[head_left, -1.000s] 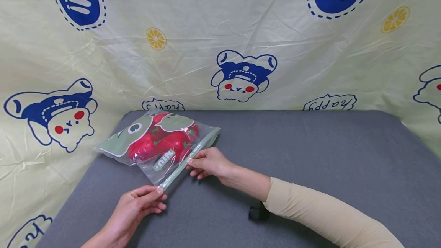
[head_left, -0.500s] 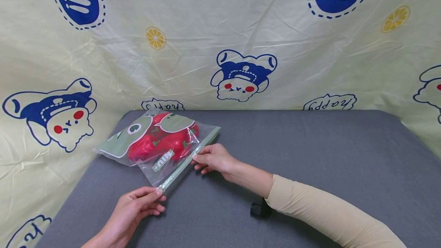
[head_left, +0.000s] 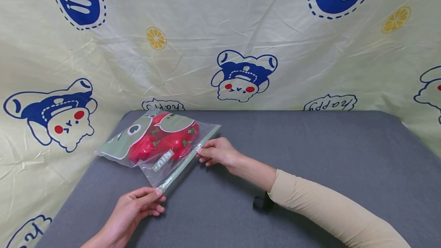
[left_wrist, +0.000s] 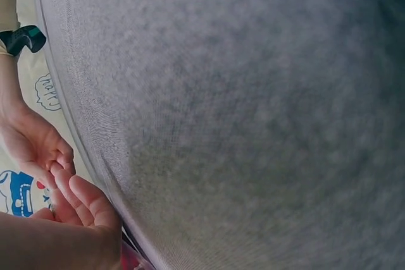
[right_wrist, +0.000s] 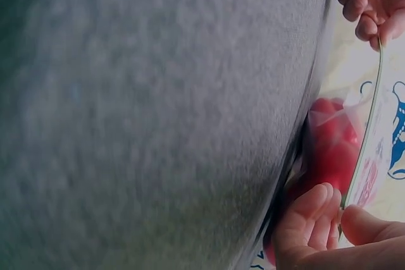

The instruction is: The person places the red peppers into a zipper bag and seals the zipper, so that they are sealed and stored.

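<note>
A clear zip bag (head_left: 125, 141) with green print lies at the left of the grey table, its opening edge towards me. Several red bell peppers (head_left: 175, 142) show through the plastic. At the near corner, my left hand (head_left: 138, 204) pinches the bag's pale green zip strip (head_left: 179, 169) between thumb and fingers. Farther up the same strip, my right hand (head_left: 220, 152) has thumb and index finger pinched on it. In the right wrist view the strip (right_wrist: 364, 143) runs straight from one hand to the other, with the red peppers (right_wrist: 332, 143) beside it.
The grey table (head_left: 310, 152) spreads out to the right of the bag. Behind it hangs a pale cloth (head_left: 193, 75) with blue cartoon prints and orange slices. A black device (head_left: 263, 203) sits under the right wrist by the beige sleeve (head_left: 310, 196).
My right hand has slid along the zip strip, away from me and to the right, towards the far corner. The left hand and the bag have stayed almost in place.
</note>
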The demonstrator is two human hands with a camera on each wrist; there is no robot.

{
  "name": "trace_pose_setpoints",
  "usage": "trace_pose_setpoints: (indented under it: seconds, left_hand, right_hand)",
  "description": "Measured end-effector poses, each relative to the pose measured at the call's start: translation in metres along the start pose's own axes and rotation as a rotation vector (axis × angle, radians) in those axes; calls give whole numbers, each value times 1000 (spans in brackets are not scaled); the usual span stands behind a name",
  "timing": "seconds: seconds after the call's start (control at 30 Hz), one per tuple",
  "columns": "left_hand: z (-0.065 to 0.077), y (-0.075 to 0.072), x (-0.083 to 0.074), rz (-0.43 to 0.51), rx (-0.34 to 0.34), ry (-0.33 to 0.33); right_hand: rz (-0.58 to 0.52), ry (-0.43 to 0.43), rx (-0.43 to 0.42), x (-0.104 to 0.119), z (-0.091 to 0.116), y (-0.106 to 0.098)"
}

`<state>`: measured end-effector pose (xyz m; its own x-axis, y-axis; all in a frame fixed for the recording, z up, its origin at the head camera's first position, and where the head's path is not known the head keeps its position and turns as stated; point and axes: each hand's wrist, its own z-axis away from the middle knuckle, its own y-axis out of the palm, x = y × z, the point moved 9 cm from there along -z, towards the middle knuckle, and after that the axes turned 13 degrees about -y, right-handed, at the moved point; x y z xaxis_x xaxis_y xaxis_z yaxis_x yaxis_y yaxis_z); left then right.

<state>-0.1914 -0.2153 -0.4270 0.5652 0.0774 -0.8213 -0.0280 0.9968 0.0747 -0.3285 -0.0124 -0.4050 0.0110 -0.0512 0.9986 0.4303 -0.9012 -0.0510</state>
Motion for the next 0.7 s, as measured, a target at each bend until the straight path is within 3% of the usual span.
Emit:
trace_pose_setpoints:
  seconds: [0.7]
  left_hand:
    - [0,-1,-1,-4,-8,-18]
  right_hand:
    - [55,24,-68,0,-13,-25]
